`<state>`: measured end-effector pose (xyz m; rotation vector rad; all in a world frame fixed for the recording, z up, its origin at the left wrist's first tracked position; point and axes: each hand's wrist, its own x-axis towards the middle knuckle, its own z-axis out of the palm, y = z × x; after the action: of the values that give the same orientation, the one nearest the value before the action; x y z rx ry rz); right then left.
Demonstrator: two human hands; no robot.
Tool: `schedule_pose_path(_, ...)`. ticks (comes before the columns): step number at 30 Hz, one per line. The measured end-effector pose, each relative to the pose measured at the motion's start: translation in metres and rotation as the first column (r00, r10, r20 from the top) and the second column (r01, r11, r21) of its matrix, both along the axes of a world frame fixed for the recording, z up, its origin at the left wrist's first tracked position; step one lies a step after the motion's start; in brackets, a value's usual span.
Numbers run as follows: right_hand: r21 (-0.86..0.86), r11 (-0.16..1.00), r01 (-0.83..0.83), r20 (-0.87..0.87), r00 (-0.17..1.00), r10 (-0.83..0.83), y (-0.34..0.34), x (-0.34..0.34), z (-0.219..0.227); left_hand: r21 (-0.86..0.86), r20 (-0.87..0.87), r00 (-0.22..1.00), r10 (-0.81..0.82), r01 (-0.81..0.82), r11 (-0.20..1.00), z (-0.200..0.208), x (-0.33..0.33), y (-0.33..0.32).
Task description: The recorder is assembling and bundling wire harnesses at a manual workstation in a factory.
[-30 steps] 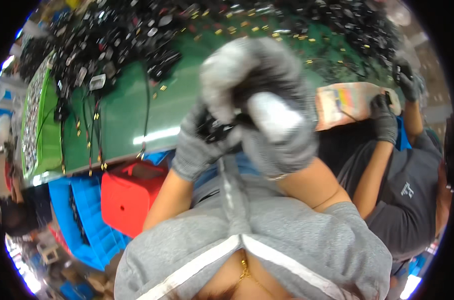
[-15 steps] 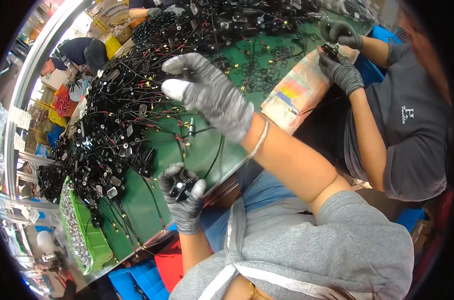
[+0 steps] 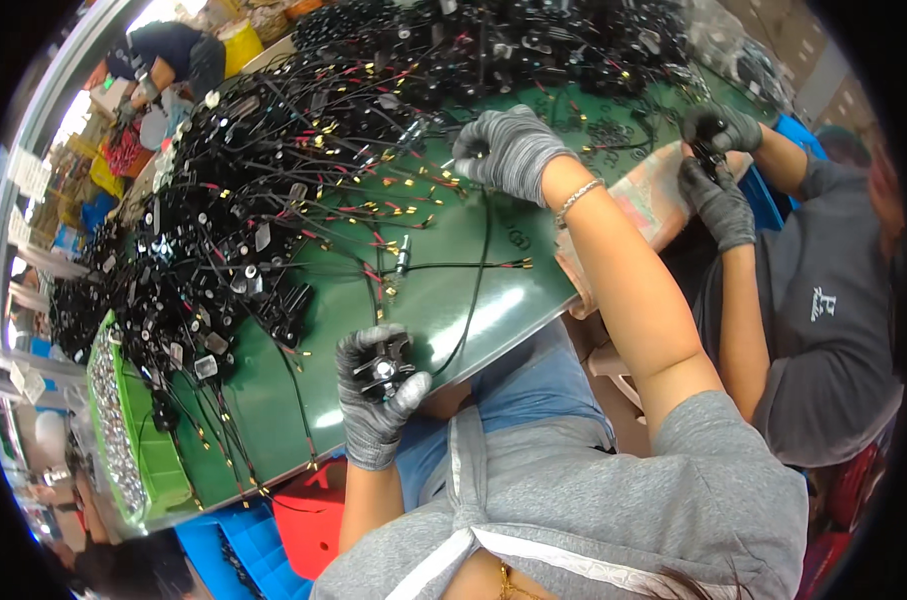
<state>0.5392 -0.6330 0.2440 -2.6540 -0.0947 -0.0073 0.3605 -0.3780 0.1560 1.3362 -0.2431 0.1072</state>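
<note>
Black part [image 3: 385, 370], small, with a bright shiny spot: in your left hand [image 3: 373, 415], above the near edge of the table [image 3: 438, 325]. Left grip narrow, gloved fingers and thumb closed around it.

Black cable [image 3: 470, 315] runs from just beside that hand, curving up across the green table to below your right hand [image 3: 518, 158]. Right grip: gloved fingers curled; you cannot tell from here whether they hold anything.

Between your hands, a small silver tube [image 3: 403, 255] lies on the table, near loose wire ends with gold tips. Beyond and to the left, a big tangled pile [image 3: 238, 215] of black parts and wires.

At the table's left end, a green bin [image 3: 170, 470] of small shiny pieces [image 3: 118, 420]. Below the near edge, a red box [image 3: 308, 530] beside a blue crate [image 3: 248, 550].

To your right, a pale pinkish cloth [image 3: 645, 200], partly behind your forearm; next to it, a co-worker [image 3: 823, 310] in dark gloves handles a black piece [image 3: 708, 150].
</note>
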Motion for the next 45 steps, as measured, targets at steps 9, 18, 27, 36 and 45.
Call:
schedule_pose_path(9,-0.602,0.799,0.009,0.226,0.961,0.159,0.055,0.066,-0.009,-0.068,-0.05,0.998,-0.025,0.022,0.997,0.003,0.0,0.0)
schedule_pose_path(18,-0.691,0.723,-0.01,0.096,0.99,0.106,0.071,0.067,-0.015,-0.147,-0.099,0.986,-0.133,0.118,0.982,-0.003,-0.001,0.004)
schedule_pose_path(27,0.122,0.965,-0.23,0.316,0.931,0.182,0.064,-0.069,0.01,-0.141,-0.034,0.997,-0.075,0.069,0.988,-0.005,-0.004,-0.001)
schedule_pose_path(36,0.263,0.735,-0.625,0.404,0.763,0.504,0.082,-0.132,-0.024,-0.125,-0.015,1.0,-0.028,0.025,0.992,-0.006,-0.008,-0.005)
schedule_pose_path(45,0.236,0.709,-0.664,0.457,0.72,0.522,0.08,-0.133,-0.027,-0.058,0.055,0.997,0.059,-0.055,0.997,-0.013,-0.007,-0.007)
